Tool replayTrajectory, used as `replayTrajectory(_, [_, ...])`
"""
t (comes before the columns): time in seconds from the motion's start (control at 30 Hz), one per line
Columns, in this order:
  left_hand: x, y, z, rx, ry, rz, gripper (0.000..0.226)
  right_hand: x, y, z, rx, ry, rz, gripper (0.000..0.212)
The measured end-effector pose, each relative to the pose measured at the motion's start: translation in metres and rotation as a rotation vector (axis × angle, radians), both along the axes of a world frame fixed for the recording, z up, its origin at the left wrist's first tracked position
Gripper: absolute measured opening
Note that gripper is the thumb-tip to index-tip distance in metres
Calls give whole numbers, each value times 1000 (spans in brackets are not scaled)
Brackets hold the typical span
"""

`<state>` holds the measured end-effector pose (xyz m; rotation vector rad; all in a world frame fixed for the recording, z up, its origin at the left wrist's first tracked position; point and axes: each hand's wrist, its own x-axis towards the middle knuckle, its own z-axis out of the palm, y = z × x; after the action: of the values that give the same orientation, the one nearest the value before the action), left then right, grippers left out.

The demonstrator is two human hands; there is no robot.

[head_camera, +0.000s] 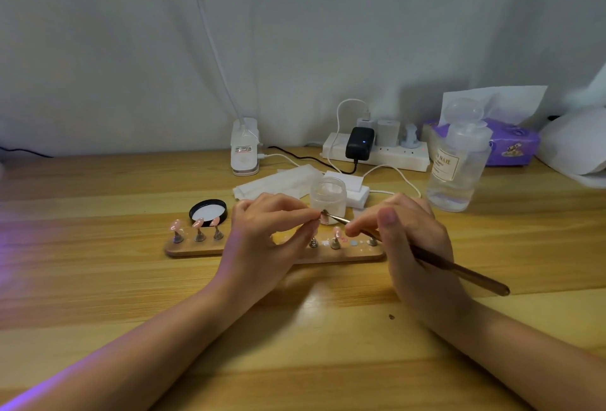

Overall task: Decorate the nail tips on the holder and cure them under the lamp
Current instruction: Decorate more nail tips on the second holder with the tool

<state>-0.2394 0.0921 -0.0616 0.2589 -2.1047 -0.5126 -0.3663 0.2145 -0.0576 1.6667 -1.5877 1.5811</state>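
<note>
Head view, one entry.

Wooden holder (196, 250): lay on the table (98, 279), just in front of both hands. Three pink nail tips (197, 223) stood on pegs at its left end; another pink tip (336, 232) stood right of centre; at least two pegs looked bare.

Left hand (262, 240): fingers pinched together on one small nail tip (324, 219), lifted above the holder.

Right hand (413, 240): curled round a slim brush (459, 269), its point touching the pinched tip.

Open jar (329, 196), its black lid (208, 212) and a clear bottle (457, 168): stood behind.

Progress, as judged: decorating partway done, several tips left; curing not yet done. Lamp not identified with certainty; violet glow at left edge.
</note>
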Motion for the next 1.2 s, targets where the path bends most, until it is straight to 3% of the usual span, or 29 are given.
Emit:
replayTrajectory(0.2, [0, -1, 0, 4, -12, 1, 17, -3, 3, -2, -39, -102, 84, 49])
replayTrajectory(0.37, [-1, -2, -1, -6, -10, -3, 16, -1, -1, -1, 36, -32, 26, 47])
replayTrajectory(0.6, [0, -3, -1, -12, -10, -12, 19, 0, 3, 1, 19, -112, 73, 35])
replayTrajectory(0.73, [-1, -3, -1, -1, -2, -11, 20, 1, 2, 0, 50, -101, 66, 42])
replayTrajectory(0.93, [0, -2, -1, 33, -17, 0, 17, 1, 3, 2, 40, -108, 73, 34])
replayTrajectory(1.1, [0, -1, 0, 39, -20, -13, 20, 1, 3, 0, 30, -125, 101, 44])
replayTrajectory(1.2, [0, -1, 1, 48, -22, -13, 19, 1, 4, 1, 27, -171, 105, 36])
